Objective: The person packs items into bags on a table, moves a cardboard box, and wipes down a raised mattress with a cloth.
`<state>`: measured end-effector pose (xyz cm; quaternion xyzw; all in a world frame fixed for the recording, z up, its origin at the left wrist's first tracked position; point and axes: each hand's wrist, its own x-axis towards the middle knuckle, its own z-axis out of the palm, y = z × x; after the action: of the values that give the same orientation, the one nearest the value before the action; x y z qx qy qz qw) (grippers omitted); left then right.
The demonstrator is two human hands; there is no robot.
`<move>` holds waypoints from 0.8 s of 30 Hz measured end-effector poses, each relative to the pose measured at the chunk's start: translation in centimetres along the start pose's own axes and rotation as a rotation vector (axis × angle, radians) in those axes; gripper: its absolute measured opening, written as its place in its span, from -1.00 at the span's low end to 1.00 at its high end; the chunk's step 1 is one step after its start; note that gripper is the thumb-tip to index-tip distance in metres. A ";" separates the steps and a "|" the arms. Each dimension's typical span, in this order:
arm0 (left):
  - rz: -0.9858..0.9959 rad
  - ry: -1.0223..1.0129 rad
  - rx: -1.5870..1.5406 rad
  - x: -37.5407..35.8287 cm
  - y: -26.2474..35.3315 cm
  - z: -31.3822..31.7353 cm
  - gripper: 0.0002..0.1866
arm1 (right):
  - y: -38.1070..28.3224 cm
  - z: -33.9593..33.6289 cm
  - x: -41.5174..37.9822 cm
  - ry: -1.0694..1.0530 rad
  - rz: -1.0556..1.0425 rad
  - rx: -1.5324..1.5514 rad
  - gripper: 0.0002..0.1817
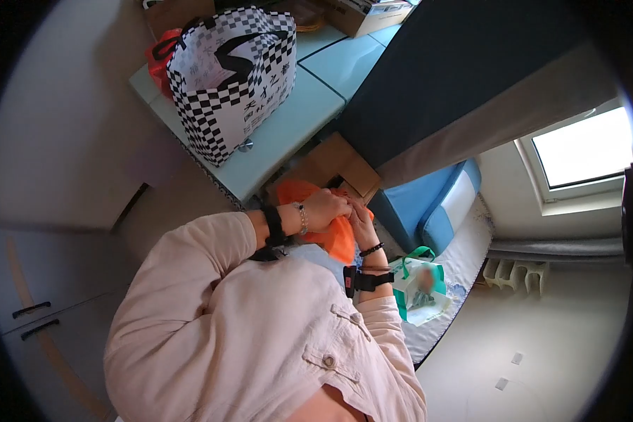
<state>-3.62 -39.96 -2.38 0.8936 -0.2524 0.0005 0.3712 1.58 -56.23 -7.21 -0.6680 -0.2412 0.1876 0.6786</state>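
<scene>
My left hand [323, 211] and my right hand [361, 224] are close together in front of my chest, fingers curled in and closed on a bright orange plastic bag [339, 243]. The bag's crumpled sheet spreads to both sides of my left hand and hangs below it. Exactly where the fingertips pinch is partly hidden. Just beyond the hands lies an open brown cardboard box [334, 165].
A checkered shopping bag [235, 88] stands on a pale green tabletop [309, 105], with a red bag [163, 60] behind it. On the right are a blue cushioned piece [429, 204], a green-and-white bag [420, 288] on a light bed-like surface, a dark curtain [457, 77] and a window [580, 148].
</scene>
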 end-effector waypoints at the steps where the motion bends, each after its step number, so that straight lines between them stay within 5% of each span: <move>1: 0.027 0.072 0.242 -0.1 0.2 0.1 -0.79 | -0.4 -0.7 -0.1 -0.041 0.139 -0.089 -0.73; 2: 0.019 0.079 0.239 -0.3 0.0 0.4 -0.79 | -1.1 -0.7 0.1 -0.085 0.275 -0.175 -0.72; 4: 0.146 0.362 0.407 -0.8 -0.7 1.4 -0.81 | -0.8 -0.6 0.1 -0.090 0.236 -0.127 -0.71; 8: -0.005 0.417 0.381 -0.3 -0.9 1.3 -0.81 | 1.1 -1.7 0.8 -0.253 0.038 -0.478 -0.65; 11: -0.126 0.452 0.307 -0.2 -1.3 0.7 -0.81 | -2.1 -0.2 1.0 -0.189 0.235 -0.056 -0.56; 14: -0.154 0.487 0.241 -0.5 -1.8 0.1 -0.84 | -4.1 0.5 1.4 -0.213 0.322 -0.024 -0.58; 16: 0.024 0.676 0.277 -0.7 -2.1 -0.9 -0.85 | -3.7 0.7 1.7 -0.233 0.240 -0.114 -0.60; 19: -0.041 0.394 0.341 -1.0 -2.4 -1.5 -0.85 | -3.5 1.1 1.9 -0.197 0.173 -0.306 -0.67; 24: 0.104 0.270 0.427 -3.7 -3.5 -3.5 -0.86 | -5.9 3.8 2.0 0.003 0.050 -0.789 -0.76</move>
<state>-4.60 -33.82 -2.87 0.9293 -0.2403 0.1923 0.2039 0.63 -52.19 -1.18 -0.8834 -0.2775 0.0960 0.3652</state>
